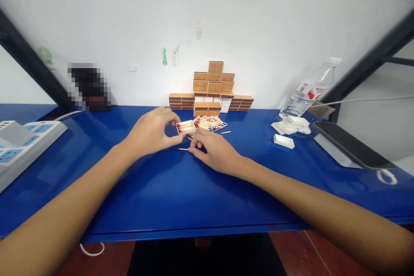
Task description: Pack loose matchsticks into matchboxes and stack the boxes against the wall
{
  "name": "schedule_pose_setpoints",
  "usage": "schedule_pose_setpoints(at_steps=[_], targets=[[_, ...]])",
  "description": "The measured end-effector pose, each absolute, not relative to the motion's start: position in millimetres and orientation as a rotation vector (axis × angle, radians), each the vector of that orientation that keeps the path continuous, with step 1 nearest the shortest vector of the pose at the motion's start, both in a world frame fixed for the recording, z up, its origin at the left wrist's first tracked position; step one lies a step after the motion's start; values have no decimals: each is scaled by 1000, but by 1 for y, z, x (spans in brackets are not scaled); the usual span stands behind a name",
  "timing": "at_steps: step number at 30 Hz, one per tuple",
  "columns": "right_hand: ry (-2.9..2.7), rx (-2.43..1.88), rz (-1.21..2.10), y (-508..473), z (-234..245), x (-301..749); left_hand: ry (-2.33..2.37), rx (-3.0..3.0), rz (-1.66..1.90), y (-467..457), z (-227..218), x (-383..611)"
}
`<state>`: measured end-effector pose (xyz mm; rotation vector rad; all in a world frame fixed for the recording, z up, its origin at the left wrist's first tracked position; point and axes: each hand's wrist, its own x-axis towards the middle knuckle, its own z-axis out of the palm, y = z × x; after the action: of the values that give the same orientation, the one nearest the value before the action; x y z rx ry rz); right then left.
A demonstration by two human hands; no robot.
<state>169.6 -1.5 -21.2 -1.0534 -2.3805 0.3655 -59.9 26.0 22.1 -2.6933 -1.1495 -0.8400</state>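
Note:
My left hand [158, 131] grips a small white matchbox tray [186, 127] between thumb and fingers. Several red-headed matches lie side by side inside it. Just to the right, my right hand [211, 148] pinches a single match [183, 149], whose red head points left. Behind the right hand is a loose pile of matches [210, 123] on the blue table [181, 194], partly hidden by that hand. Stacked matchboxes [214, 88] with orange-brown faces stand against the wall beyond the pile.
White tray-like pieces [291, 125] lie at the right, beside a clear plastic bottle [305, 88] leaning on the wall. A phone [352, 144] rests farther right. On the left are a power strip [29, 142] and a dark, pixelated object [90, 86].

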Motion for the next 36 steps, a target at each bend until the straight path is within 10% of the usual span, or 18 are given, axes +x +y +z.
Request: schedule_pose_setpoints(at_steps=[36], targets=[[-2552, -1145, 329, -2, 8, 232, -1089, -3078, -706, -1, 1, -29]])
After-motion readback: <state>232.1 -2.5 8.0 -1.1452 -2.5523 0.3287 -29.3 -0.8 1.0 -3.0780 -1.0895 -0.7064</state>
